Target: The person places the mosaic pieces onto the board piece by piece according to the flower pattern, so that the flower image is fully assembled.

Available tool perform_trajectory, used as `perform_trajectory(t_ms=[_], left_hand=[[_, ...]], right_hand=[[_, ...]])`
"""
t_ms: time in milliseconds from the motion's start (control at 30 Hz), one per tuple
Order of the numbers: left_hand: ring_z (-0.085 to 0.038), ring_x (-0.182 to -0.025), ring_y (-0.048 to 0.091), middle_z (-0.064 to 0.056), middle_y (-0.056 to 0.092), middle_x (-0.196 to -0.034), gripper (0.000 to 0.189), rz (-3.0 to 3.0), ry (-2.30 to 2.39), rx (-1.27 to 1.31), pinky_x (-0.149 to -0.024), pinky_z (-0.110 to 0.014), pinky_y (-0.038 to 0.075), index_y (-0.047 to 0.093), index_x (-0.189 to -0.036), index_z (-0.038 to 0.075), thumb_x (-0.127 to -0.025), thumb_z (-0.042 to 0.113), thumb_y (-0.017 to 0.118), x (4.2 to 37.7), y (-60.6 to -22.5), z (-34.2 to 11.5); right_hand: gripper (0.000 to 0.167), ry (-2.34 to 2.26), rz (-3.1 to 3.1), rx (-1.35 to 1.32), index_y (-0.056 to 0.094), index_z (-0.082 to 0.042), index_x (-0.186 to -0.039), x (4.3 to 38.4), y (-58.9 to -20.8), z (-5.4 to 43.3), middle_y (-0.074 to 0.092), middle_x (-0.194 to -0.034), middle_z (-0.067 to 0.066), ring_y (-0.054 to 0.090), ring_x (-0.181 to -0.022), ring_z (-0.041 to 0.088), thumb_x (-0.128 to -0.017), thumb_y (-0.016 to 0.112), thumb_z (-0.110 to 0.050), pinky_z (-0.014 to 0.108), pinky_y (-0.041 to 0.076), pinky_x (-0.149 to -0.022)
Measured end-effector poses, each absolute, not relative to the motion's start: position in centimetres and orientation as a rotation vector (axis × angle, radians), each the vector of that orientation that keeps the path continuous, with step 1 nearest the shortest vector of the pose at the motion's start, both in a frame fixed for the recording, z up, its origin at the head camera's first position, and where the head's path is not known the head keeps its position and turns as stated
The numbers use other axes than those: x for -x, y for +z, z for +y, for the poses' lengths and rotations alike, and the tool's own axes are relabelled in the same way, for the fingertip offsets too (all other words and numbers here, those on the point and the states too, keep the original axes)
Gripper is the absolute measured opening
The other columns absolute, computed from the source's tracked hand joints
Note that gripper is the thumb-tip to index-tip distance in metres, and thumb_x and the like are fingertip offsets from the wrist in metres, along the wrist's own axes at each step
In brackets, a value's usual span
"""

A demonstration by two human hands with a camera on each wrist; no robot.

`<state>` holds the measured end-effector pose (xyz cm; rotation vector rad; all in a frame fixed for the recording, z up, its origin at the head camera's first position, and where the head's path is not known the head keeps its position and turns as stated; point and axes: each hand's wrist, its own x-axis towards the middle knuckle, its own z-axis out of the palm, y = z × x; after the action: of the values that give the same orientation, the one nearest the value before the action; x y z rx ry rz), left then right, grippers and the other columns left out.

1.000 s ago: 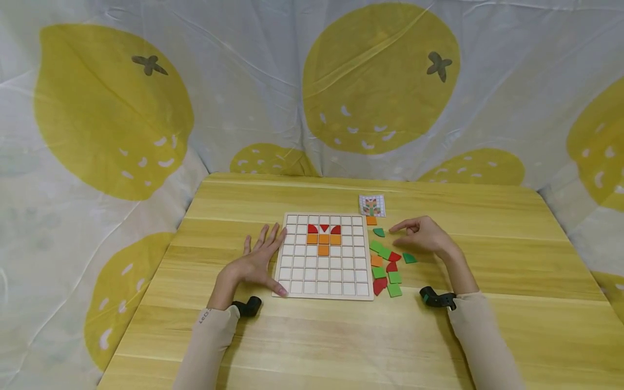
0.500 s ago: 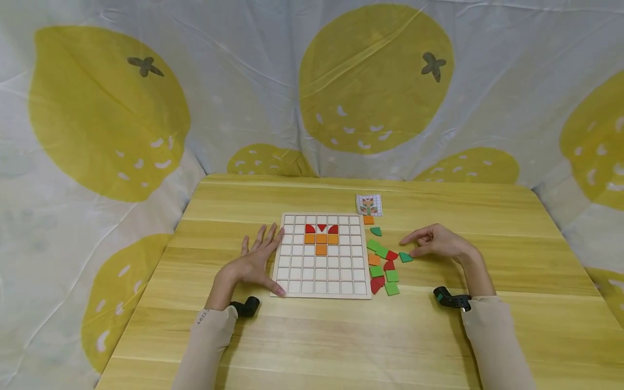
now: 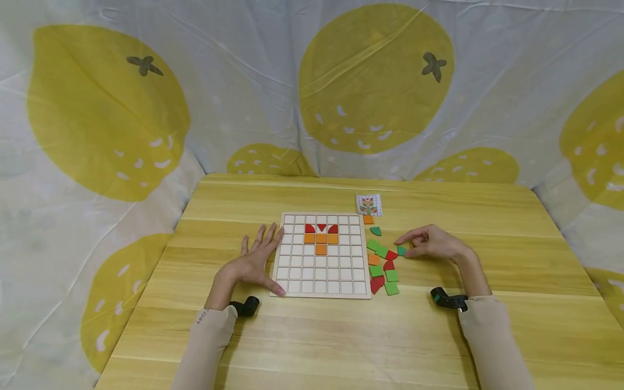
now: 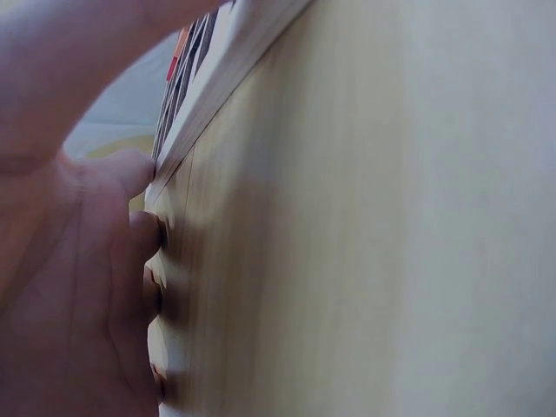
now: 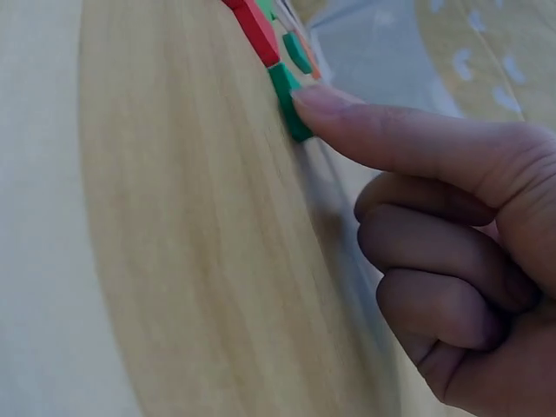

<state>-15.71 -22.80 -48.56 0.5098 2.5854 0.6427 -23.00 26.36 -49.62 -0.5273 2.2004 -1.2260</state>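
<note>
My left hand [image 3: 255, 265] lies with fingers spread at the left edge of the gridded wooden board [image 3: 322, 296]. Its thumb rests on the lower left corner, and the left wrist view shows this hand [image 4: 78, 261] beside the board's side wall [image 4: 226, 78]. On the grid sit red pieces [image 3: 322, 227] above orange squares [image 3: 320, 238]. To the right of the board, my right hand [image 3: 434, 242] pinches a green quarter-round tile [image 3: 401, 251] between thumb and index finger. From the right wrist, the thumb presses on that tile [image 5: 289, 100], other fingers curled; the index fingertip is hidden.
Loose light green squares [image 3: 391, 288], red rounded pieces [image 3: 377, 284], an orange square [image 3: 373, 259] and another green quarter-round tile [image 3: 375, 231] lie along the board's right side. Behind them is a small printed pattern card [image 3: 369, 205]. A lemon-print cloth [image 3: 380, 81] hangs behind the table.
My right hand moved from near the upper green tile to the lower one on the right. That tile has turned and shifted slightly left and away, against the red piece. My left hand stays put.
</note>
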Motion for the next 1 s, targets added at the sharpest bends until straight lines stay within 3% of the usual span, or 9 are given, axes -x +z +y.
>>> perform_trajectory(t_ms=[433, 700, 1000], left_hand=[[-0.044, -0.158, -0.024, -0.018, -0.02, -0.173, 0.154, 2.582, 0.648, -0.508, -0.117, -0.076, -0.017, -0.006, -0.167, 0.011, -0.061, 0.055, 0.097, 15.68, -48.5, -22.79], [-0.043, -0.158, -0.024, -0.017, -0.02, -0.173, 0.153, 2.589, 0.64, -0.508, -0.118, -0.075, -0.018, -0.005, -0.167, 0.012, -0.061, 0.055, 0.097, 15.59, -48.57, -22.83], [-0.043, -0.158, -0.024, -0.017, -0.02, -0.173, 0.153, 2.59, 0.663, -0.507, -0.118, -0.076, -0.017, -0.005, -0.167, 0.012, -0.061, 0.052, 0.097, 15.56, -48.46, -22.78]], right_hand=[[0.032, -1.194, 2.277, 0.468, 0.073, -0.004, -0.127, 23.0, -49.59, 26.7, 0.046, -0.059, -0.005, 0.03, -0.06, 0.005, -0.098, 0.072, -0.017, 0.023, 0.031, -0.059], [0.032, -1.229, 2.259, 0.508, 0.074, -0.001, -0.123, 22.95, -49.83, 26.5, 0.037, -0.058, -0.007, 0.03, -0.056, 0.004, -0.093, 0.076, -0.013, 0.022, 0.029, -0.056], [0.029, -1.256, 2.352, 0.47, 0.077, -0.006, -0.117, 22.8, -49.7, 26.32, 0.052, -0.061, 0.0, 0.034, -0.059, 0.006, -0.09, 0.081, -0.016, 0.023, 0.032, -0.058]])
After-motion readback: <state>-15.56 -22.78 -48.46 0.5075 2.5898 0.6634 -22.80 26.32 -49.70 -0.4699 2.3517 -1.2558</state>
